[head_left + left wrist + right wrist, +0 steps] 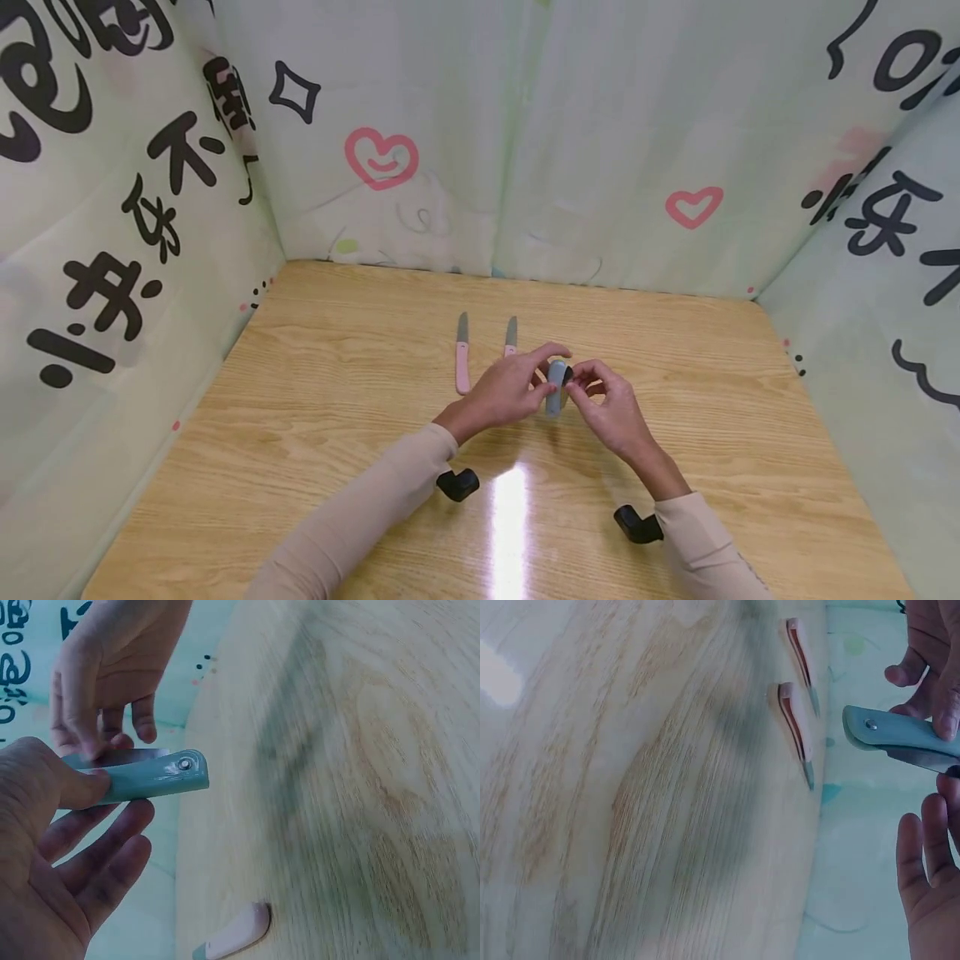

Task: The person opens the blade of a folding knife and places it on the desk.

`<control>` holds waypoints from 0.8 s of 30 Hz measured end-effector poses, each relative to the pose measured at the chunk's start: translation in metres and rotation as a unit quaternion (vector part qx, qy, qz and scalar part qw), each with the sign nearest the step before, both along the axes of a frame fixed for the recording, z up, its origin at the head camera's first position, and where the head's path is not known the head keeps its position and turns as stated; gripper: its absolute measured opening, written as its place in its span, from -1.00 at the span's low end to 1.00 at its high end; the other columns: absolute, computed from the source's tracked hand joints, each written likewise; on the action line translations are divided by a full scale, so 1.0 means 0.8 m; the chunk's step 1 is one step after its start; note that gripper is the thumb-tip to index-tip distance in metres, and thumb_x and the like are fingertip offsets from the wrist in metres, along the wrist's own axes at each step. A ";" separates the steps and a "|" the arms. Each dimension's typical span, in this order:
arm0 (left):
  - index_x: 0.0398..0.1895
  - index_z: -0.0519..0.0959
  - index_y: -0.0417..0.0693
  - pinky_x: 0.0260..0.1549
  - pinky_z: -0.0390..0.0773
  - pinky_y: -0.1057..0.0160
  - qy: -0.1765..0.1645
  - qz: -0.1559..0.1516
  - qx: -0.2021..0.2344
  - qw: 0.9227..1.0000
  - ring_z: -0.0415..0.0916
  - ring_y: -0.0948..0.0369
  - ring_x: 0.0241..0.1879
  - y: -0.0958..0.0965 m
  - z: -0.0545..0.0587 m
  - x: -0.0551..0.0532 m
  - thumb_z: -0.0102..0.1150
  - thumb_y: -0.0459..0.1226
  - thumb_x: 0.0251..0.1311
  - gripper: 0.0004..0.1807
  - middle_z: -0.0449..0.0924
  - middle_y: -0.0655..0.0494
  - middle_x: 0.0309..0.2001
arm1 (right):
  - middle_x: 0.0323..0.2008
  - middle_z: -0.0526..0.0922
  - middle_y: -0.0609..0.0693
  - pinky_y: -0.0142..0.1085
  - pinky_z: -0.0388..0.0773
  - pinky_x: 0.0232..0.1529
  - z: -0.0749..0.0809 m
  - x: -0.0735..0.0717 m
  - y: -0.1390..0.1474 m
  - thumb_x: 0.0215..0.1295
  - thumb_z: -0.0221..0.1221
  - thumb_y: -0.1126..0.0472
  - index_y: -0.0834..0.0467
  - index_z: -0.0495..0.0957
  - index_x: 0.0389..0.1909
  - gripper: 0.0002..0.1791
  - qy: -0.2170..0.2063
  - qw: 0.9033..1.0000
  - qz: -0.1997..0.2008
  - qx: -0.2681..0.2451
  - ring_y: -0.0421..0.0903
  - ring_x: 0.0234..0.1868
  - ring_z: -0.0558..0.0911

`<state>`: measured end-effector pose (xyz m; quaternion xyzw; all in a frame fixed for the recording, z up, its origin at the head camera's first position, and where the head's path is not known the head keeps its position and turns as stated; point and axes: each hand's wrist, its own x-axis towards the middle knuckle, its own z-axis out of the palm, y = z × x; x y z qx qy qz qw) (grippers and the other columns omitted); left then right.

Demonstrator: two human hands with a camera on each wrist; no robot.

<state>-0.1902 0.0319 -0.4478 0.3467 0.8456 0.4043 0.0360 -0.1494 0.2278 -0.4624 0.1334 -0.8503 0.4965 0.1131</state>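
A light blue folding knife (556,390) is held above the table by my left hand (504,390), its thumb on one side of the handle and fingers on the other. Its metal blade (924,759) stands partly out of the handle, at a low angle to it. My right hand (613,410) pinches at the blade's edge with thumb and forefinger, where a small dark part (567,375) shows. The left wrist view shows the handle's rounded end with a rivet, pointing away from both hands.
Two pink-handled folding knives lie unfolded on the wooden table (337,350), left of the blue one: one pink knife (462,367) fully visible, the other pink knife (511,335) partly behind my left hand. Printed curtains (600,167) stand along the table's back and sides.
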 end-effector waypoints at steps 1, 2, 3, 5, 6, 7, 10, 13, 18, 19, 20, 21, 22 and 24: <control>0.34 0.45 0.08 -0.33 0.55 0.40 0.008 -0.004 -0.009 1.000 0.61 0.33 -0.25 0.000 0.000 0.000 0.19 -0.31 0.44 -0.56 0.67 0.15 -0.10 | -0.25 0.63 0.07 -0.29 0.53 -0.14 0.000 -0.001 0.000 0.41 0.25 0.35 0.28 0.59 -0.17 -0.93 -0.002 1.000 0.001 0.004 -0.07 -0.20 0.56; 0.34 0.47 0.07 -0.30 0.55 0.40 0.015 -0.008 -0.014 1.000 0.61 0.32 -0.23 0.000 0.000 0.000 0.18 -0.31 0.45 -0.57 0.67 0.14 -0.07 | -0.24 0.63 0.06 -0.27 0.53 -0.13 0.000 -0.001 0.000 0.43 0.25 0.33 0.26 0.59 -0.17 -0.93 -0.004 1.000 0.004 0.009 -0.07 -0.18 0.57; 0.32 0.49 0.06 -0.28 0.55 0.41 0.019 -0.009 -0.016 1.000 0.61 0.32 -0.22 0.000 -0.001 0.001 0.17 -0.31 0.45 -0.59 0.67 0.13 -0.05 | -0.23 0.63 0.05 -0.26 0.54 -0.12 -0.001 -0.001 0.001 0.45 0.24 0.30 0.25 0.59 -0.16 -0.92 -0.007 1.000 0.009 0.017 -0.07 -0.17 0.58; 0.28 0.53 0.04 -0.23 0.54 0.43 0.015 -0.012 -0.009 1.000 0.61 0.32 -0.20 -0.001 -0.003 0.001 0.16 -0.32 0.45 -0.62 0.68 0.14 -0.03 | -0.23 0.63 0.05 -0.25 0.53 -0.13 -0.002 -0.002 0.001 0.48 0.21 0.28 0.25 0.58 -0.16 -0.91 -0.015 0.999 0.019 0.024 -0.05 -0.18 0.58; 0.28 0.53 0.03 -0.21 0.54 0.43 0.010 -0.014 -0.002 1.000 0.60 0.32 -0.20 -0.001 -0.004 0.001 0.16 -0.33 0.45 -0.63 0.68 0.15 -0.05 | -0.24 0.63 0.06 -0.26 0.52 -0.14 -0.002 -0.003 0.002 0.49 0.20 0.28 0.24 0.57 -0.16 -0.92 -0.019 0.999 0.023 0.026 -0.05 -0.19 0.58; 0.27 0.54 0.02 -0.21 0.54 0.43 0.007 -0.015 0.006 1.000 0.59 0.32 -0.20 -0.002 -0.005 0.001 0.16 -0.33 0.45 -0.64 0.68 0.16 -0.07 | -0.25 0.62 0.06 -0.26 0.51 -0.15 -0.002 -0.003 0.002 0.49 0.18 0.29 0.24 0.56 -0.16 -0.92 -0.022 0.999 0.027 0.028 -0.04 -0.20 0.58; 0.25 0.54 0.01 -0.27 0.55 0.40 -0.020 -0.019 0.032 0.999 0.58 0.31 -0.26 -0.004 -0.006 0.001 0.17 -0.35 0.44 -0.65 0.66 0.19 -0.17 | -0.28 0.61 0.07 -0.23 0.49 -0.16 -0.001 -0.004 0.003 0.50 0.16 0.32 0.26 0.53 -0.17 -0.94 -0.031 0.999 0.035 0.026 -0.02 -0.23 0.57; 0.24 0.54 0.00 -0.35 0.57 0.36 -0.058 -0.021 0.057 0.996 0.62 0.22 -0.30 -0.006 -0.007 0.000 0.17 -0.35 0.44 -0.66 0.64 0.18 -0.22 | -0.25 0.59 0.09 -0.12 0.51 -0.07 0.001 -0.004 0.002 0.52 0.13 0.32 0.28 0.50 -0.18 -0.92 -0.038 0.998 0.037 0.030 0.01 -0.17 0.58; 0.20 0.49 0.02 -0.37 0.59 0.32 -0.097 -0.008 0.089 0.991 0.67 0.05 -0.27 -0.011 -0.009 -0.003 0.12 -0.36 0.48 -0.70 0.60 0.13 -0.20 | -0.17 0.58 0.14 0.00 0.57 -0.04 0.002 -0.003 0.003 0.58 0.03 0.32 0.29 0.43 -0.15 -0.90 -0.050 0.998 0.026 0.021 0.03 -0.10 0.60; 0.20 0.48 0.02 -0.36 0.60 0.32 -0.101 -0.004 0.094 0.990 0.67 0.06 -0.27 -0.012 -0.010 -0.004 0.11 -0.37 0.48 -0.71 0.59 0.12 -0.20 | -0.17 0.59 0.17 -0.01 0.59 -0.06 0.002 -0.003 0.004 0.59 0.01 0.33 0.30 0.41 -0.15 -0.90 -0.052 0.998 0.022 0.011 0.02 -0.11 0.61; 0.19 0.48 0.02 -0.34 0.60 0.32 -0.101 -0.002 0.099 0.990 0.67 0.07 -0.26 -0.013 -0.010 -0.004 0.11 -0.37 0.48 -0.71 0.58 0.11 -0.20 | -0.17 0.59 0.18 -0.05 0.61 -0.10 0.001 -0.002 0.005 0.59 0.00 0.34 0.31 0.40 -0.15 -0.91 -0.053 0.998 0.018 -0.001 0.00 -0.13 0.62; 0.20 0.47 0.01 -0.33 0.61 0.32 -0.101 -0.002 0.101 0.990 0.67 0.10 -0.26 -0.013 -0.010 -0.005 0.11 -0.38 0.48 -0.71 0.59 0.10 -0.20 | -0.18 0.60 0.21 -0.10 0.62 -0.14 0.000 -0.002 0.006 0.58 0.00 0.35 0.33 0.38 -0.15 -0.91 -0.055 0.998 0.014 -0.017 -0.02 -0.17 0.62; 0.21 0.47 0.00 -0.31 0.60 0.32 -0.097 -0.002 0.099 0.990 0.66 0.13 -0.25 -0.014 -0.010 -0.006 0.12 -0.38 0.48 -0.69 0.59 0.10 -0.20 | -0.19 0.60 0.22 -0.13 0.63 -0.16 -0.001 -0.002 0.007 0.58 0.00 0.36 0.35 0.38 -0.15 -0.90 -0.057 0.998 0.010 -0.029 -0.05 -0.20 0.63; 0.27 0.46 -0.01 -0.29 0.59 0.33 -0.083 -0.010 0.083 0.993 0.62 0.21 -0.22 -0.016 -0.009 -0.007 0.14 -0.38 0.46 -0.63 0.60 0.11 -0.19 | -0.22 0.61 0.24 -0.21 0.62 -0.21 -0.003 -0.001 0.008 0.57 0.02 0.38 0.37 0.38 -0.15 -0.90 -0.060 0.997 -0.003 -0.048 -0.12 -0.25 0.62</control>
